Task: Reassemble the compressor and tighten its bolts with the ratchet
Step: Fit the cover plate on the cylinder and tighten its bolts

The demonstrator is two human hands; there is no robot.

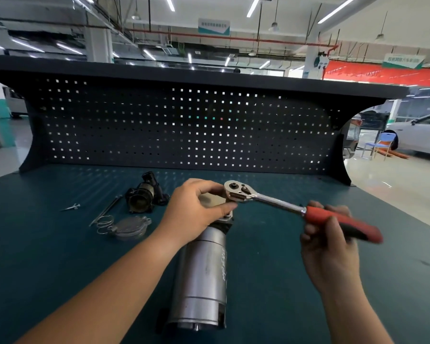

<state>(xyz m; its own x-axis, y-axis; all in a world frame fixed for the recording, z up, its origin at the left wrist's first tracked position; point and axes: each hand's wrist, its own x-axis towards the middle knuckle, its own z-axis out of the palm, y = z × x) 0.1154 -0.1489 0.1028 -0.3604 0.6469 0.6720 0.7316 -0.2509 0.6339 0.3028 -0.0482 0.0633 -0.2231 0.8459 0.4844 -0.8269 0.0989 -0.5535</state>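
Tightening is seemingly proceeding: left hand (196, 207) is gripping the compressor (201, 269), right hand (330, 247) clasping the ratchet (266, 199) (next calling for a steady swing).

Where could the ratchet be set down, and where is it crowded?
Bare mat lies right of the cylinder, beneath the right hand, and at the near left, before the spring and cover. Crowded: left of the cylinder, around the housing.
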